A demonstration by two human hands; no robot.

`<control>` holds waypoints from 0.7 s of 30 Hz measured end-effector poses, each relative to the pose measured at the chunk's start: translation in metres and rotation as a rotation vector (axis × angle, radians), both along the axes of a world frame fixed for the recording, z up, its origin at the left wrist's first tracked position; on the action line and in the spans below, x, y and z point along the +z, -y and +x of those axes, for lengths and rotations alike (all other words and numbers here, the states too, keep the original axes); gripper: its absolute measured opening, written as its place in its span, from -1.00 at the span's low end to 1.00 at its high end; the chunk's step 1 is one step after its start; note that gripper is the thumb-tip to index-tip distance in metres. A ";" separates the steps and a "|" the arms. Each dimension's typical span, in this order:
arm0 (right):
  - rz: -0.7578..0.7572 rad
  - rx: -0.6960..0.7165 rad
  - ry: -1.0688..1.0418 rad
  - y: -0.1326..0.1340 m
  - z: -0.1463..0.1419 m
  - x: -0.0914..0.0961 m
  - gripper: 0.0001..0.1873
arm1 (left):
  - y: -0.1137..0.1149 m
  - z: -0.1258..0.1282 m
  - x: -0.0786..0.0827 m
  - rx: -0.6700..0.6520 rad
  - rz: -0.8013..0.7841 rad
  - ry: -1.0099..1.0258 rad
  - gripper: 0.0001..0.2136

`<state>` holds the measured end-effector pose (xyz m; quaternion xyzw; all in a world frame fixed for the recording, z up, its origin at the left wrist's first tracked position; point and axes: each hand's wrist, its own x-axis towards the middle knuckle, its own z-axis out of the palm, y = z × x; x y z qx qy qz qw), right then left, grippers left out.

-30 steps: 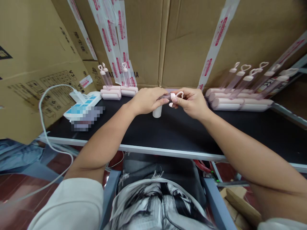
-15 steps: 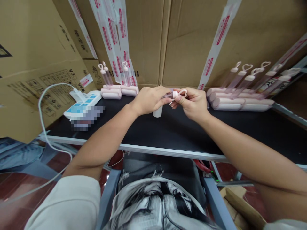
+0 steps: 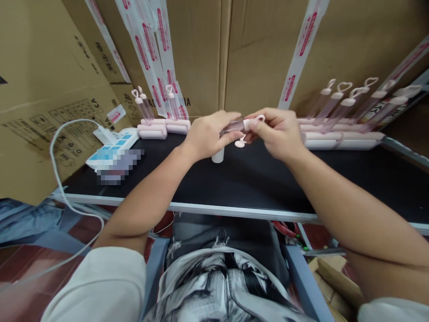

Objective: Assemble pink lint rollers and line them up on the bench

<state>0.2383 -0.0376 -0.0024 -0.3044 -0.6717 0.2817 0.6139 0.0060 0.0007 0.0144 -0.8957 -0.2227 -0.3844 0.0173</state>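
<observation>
A clear pink tube handle (image 3: 234, 127) with a pale pink end cap and heart-shaped loop (image 3: 259, 119) lies nearly level between my hands. My left hand (image 3: 209, 134) is closed round the tube's left part, thumb below and fingers over it. With thumb and fingers, my right hand (image 3: 276, 132) pinches the cap at the loop end. Just under the right fingertips shows a small pale pink disc-like piece (image 3: 240, 143); whether those fingers hold it I cannot tell. Below my left hand a white cylinder (image 3: 217, 156) stands on the black tabletop (image 3: 248, 183), its upper part hidden.
Pink rollers (image 3: 342, 138) with upright clear handles and heart loops lie at the right; more rollers (image 3: 152, 130) are at the back left. A white power strip (image 3: 112, 147) with a cable sits left, beside a blurred-out item. Cardboard (image 3: 258, 53) walls the back.
My right hand has shifted slightly right and up, and more of the clear tube shows between my hands. The disc-like piece now shows more fully. The whole view has shifted slightly.
</observation>
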 end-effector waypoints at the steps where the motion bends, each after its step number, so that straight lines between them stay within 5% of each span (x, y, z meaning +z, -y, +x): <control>1: 0.008 -0.032 -0.045 -0.006 0.007 0.003 -0.50 | -0.003 0.001 -0.002 0.011 -0.006 0.065 -0.37; 8: -0.135 -0.363 -0.414 -0.060 0.069 0.011 -0.65 | -0.037 -0.007 -0.017 0.105 -0.117 0.319 -0.41; 12: -0.406 -0.644 -0.067 -0.075 0.090 -0.004 -0.70 | -0.041 -0.009 -0.020 0.100 -0.182 0.289 -0.48; 15: -0.495 -0.674 0.143 -0.080 0.096 -0.025 -0.79 | -0.040 -0.008 -0.019 0.068 -0.264 0.248 -0.49; 21: -0.544 -0.758 0.948 -0.101 0.100 -0.054 -0.92 | -0.040 -0.014 -0.020 0.038 -0.473 0.048 -0.33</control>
